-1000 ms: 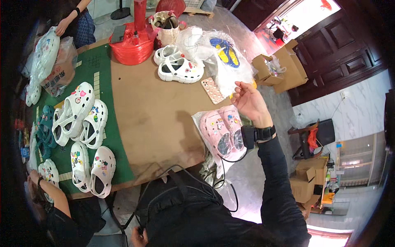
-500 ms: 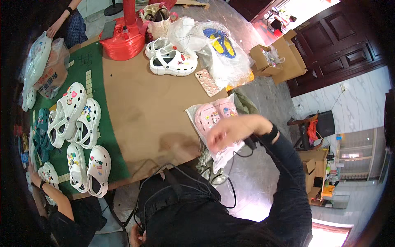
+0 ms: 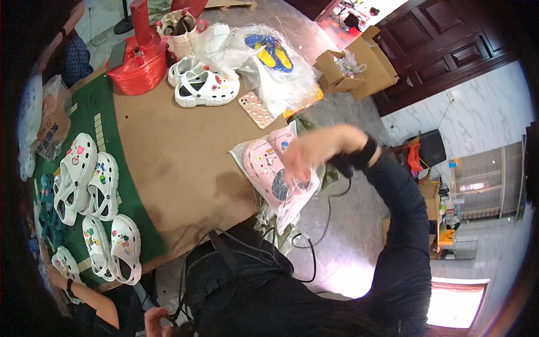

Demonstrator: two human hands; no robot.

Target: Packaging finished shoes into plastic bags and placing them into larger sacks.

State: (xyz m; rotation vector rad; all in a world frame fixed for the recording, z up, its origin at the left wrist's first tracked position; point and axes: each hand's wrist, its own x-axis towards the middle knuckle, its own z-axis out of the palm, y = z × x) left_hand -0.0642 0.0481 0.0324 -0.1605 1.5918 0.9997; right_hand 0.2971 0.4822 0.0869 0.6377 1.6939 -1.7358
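My right hand [image 3: 319, 150], smeared by motion, is over a pair of pink clogs [image 3: 263, 163] with small charms. The clogs lie in a clear plastic bag [image 3: 287, 209] at the right edge of the table; whether my fingers touch it is blurred. Low in the picture, beside my body, is my left hand [image 3: 157, 321], partly cut off, its fingers unclear. Decorated white clogs [image 3: 104, 185] stand in pairs on a green mat [image 3: 135, 210] at the left. Another white pair [image 3: 206, 90] rests at the back of the table.
A phone in a patterned case [image 3: 257, 109] lies near a plastic-wrapped blue and yellow pair [image 3: 269, 53]. A red roll of plastic [image 3: 135, 73] stands at the back. Co-workers' arms [image 3: 92, 303] are at the left. Cables [image 3: 311, 258] hang by my lap; cardboard boxes [image 3: 339, 73] stand beyond the table.
The view has shifted, so the table sits further left. My right hand stays over the bagged pink clogs, of which more now shows. The co-worker's arm at the far left has moved.
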